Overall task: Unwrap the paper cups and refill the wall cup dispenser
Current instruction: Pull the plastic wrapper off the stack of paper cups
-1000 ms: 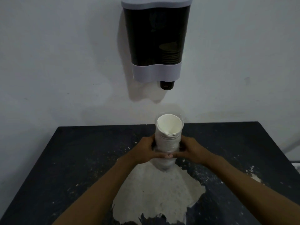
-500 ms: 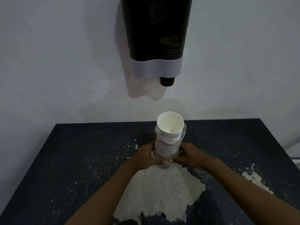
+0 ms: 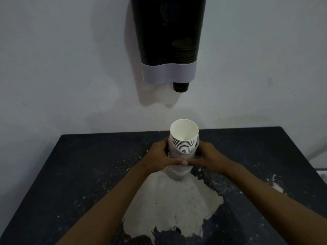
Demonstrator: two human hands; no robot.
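The left hand (image 3: 159, 159) grasps the stack of white paper cups (image 3: 183, 144), upright on the worn black table (image 3: 85, 174) directly below the wall dispenser (image 3: 168, 38). Ribbed rims show above a thin clear wrapper (image 3: 178, 171), bunched lower down. The right hand (image 3: 210, 157) grasps the opposite side.

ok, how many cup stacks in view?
2. A white stack stands on the table, held by the left hand and right hand; a dark stack sits inside the dispenser. More may be hidden.
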